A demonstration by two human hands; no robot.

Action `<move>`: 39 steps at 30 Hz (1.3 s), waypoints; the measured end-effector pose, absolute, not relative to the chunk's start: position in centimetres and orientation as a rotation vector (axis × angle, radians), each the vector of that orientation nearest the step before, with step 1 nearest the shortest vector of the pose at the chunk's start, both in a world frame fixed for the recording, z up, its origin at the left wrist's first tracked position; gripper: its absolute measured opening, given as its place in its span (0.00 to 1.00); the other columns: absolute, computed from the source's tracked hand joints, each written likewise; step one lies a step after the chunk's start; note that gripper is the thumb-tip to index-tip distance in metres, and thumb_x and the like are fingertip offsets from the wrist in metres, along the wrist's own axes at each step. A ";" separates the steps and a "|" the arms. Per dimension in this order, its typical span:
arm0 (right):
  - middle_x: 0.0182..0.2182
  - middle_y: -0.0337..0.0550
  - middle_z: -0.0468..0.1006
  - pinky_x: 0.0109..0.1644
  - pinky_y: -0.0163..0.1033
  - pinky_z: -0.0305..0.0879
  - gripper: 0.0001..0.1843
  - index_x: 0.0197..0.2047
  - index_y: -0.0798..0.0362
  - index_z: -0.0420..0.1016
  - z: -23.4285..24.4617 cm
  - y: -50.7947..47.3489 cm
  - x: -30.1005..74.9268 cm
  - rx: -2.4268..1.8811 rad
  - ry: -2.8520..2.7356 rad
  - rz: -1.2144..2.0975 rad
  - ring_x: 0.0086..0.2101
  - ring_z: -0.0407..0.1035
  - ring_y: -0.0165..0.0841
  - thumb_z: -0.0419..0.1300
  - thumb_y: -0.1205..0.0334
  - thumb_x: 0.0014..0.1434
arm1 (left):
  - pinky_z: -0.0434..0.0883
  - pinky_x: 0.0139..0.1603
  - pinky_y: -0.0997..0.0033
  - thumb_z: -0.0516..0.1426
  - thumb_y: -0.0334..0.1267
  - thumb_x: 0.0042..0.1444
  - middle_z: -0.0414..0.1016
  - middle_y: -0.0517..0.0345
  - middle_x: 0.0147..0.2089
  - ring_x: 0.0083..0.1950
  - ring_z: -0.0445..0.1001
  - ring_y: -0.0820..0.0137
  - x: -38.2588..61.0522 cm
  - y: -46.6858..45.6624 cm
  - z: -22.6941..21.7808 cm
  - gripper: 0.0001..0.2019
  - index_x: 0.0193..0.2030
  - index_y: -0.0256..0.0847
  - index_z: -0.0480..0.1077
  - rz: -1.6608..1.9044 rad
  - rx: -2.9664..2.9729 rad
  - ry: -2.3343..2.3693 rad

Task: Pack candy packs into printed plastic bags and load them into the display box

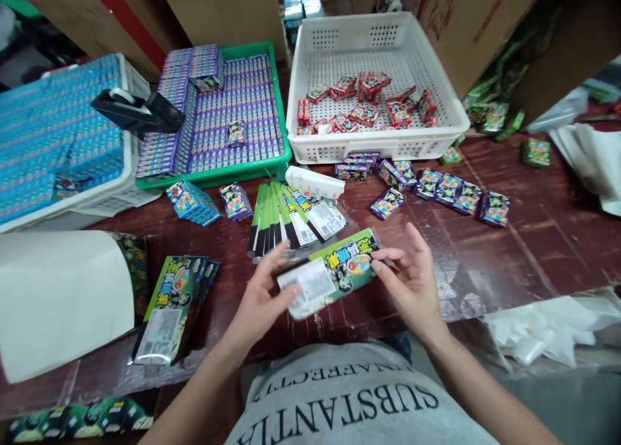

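Between my two hands is a flat printed packet (347, 267), green and black with a white label, tilted up toward the right above the table. My left hand (272, 290) grips its left end, thumb over the label. At the right end, my right hand (410, 280) pinches the corner between thumb and fingers. Just beyond lies a fan of similar green-and-black packets (286, 215), with a curled white paper strip (315, 182) at its back. Left of my left arm rests a stack of filled-looking packets (167, 309).
Small purple boxes (388, 202) lie along the table (456, 257). Behind stand a white basket (378, 141) with red boxes, a green tray (218, 176) of purple boxes, and a basket of blue boxes (58, 128). A black tape dispenser (138, 112) sits across their edges.
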State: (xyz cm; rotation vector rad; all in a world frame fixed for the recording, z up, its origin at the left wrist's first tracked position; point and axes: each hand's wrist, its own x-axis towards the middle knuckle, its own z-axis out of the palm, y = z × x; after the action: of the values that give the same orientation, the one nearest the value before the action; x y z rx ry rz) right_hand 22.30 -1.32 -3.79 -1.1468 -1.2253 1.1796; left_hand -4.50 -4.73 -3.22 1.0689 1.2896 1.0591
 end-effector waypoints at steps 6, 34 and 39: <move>0.51 0.43 0.79 0.58 0.50 0.75 0.47 0.76 0.34 0.41 -2.1 0.7 22.2 -0.954 -1.407 1.337 0.52 0.75 0.38 0.64 0.63 0.64 | 0.74 0.52 0.62 0.65 0.36 0.58 0.76 0.52 0.53 0.52 0.77 0.64 -1.7 -4.9 -2.4 0.19 0.53 0.45 0.66 0.926 1.171 1.042; 0.53 0.44 0.77 0.60 0.50 0.73 0.28 0.66 0.39 0.65 2.5 2.7 22.0 -0.919 -1.566 1.533 0.54 0.74 0.38 0.63 0.61 0.65 | 0.75 0.40 0.69 0.67 0.38 0.51 0.83 0.55 0.38 0.37 0.79 0.71 -3.3 1.1 0.7 0.05 0.33 0.40 0.78 0.864 0.643 1.006; 0.44 0.41 0.80 0.52 0.47 0.76 0.37 0.71 0.39 0.56 0.7 1.1 20.8 -0.928 -1.713 1.485 0.45 0.76 0.35 0.65 0.63 0.63 | 0.77 0.49 0.64 0.67 0.41 0.55 0.85 0.52 0.44 0.43 0.81 0.68 -3.5 1.2 -0.2 0.08 0.39 0.41 0.81 0.785 0.966 1.089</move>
State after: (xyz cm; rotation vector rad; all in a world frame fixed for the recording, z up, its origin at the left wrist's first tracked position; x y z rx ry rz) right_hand 20.81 1.12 0.72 -0.9281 -1.7130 1.4850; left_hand -3.52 1.21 -0.19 0.9658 1.0890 0.7846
